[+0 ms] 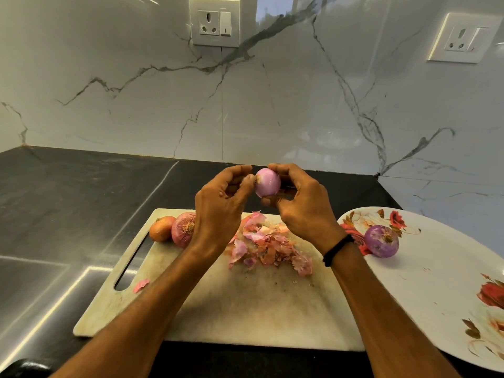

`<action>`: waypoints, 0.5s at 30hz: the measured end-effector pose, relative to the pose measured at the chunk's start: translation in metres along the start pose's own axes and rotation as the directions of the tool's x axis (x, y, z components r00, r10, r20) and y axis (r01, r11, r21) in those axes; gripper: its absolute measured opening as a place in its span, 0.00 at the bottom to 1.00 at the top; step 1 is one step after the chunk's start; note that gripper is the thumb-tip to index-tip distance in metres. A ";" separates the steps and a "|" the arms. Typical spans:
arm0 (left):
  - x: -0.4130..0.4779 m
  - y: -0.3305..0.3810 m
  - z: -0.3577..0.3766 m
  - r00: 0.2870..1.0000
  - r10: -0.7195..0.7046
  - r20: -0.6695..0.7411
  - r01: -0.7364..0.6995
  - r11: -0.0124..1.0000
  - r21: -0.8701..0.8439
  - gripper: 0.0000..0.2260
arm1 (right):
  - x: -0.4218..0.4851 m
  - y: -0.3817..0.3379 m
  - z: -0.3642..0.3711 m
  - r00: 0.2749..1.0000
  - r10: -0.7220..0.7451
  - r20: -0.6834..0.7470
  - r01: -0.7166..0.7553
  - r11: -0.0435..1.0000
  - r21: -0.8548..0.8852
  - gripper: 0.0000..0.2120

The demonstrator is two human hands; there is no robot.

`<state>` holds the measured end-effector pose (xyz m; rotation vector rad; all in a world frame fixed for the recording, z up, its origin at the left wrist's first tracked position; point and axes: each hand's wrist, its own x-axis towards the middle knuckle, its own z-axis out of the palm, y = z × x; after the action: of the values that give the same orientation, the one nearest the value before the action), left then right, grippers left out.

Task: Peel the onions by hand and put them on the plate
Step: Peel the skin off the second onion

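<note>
A pale purple, mostly peeled onion (267, 182) is held up above the cutting board (245, 304). My right hand (297, 203) grips it from the right and below. My left hand (221, 203) pinches at its root end on the left side. Two unpeeled onions lie at the board's back left: an orange-brown one (161, 228) and a reddish one (183, 229) partly behind my left wrist. A peeled purple onion (381, 240) sits on the floral white plate (436, 282) at the right.
A heap of pink onion skins (268, 246) lies on the board under my hands, with one stray flake (141, 285) by the handle slot. The black countertop (68, 200) stretches left. A marble wall with sockets stands behind.
</note>
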<state>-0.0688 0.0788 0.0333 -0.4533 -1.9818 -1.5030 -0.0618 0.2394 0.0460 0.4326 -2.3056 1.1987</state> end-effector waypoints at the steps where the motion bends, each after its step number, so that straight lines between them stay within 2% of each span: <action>1: 0.000 0.000 0.000 1.000 0.029 0.007 -0.030 0.999 0.019 0.14 | 0.000 0.001 0.000 1.000 -0.011 -0.006 0.011 1.000 -0.017 0.26; 9: 0.001 -0.004 -0.002 0.997 0.079 -0.001 -0.078 0.991 0.105 0.13 | -0.003 0.003 0.006 0.994 -0.097 -0.045 0.090 0.986 -0.141 0.25; 15: 0.003 -0.004 -0.005 0.998 0.062 0.015 -0.063 0.990 0.128 0.13 | -0.004 0.005 0.009 0.984 -0.167 -0.062 0.150 0.965 -0.216 0.24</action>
<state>-0.0724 0.0724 0.0332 -0.4652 -2.0390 -1.3280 -0.0638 0.2350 0.0357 0.4731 -2.2518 0.8687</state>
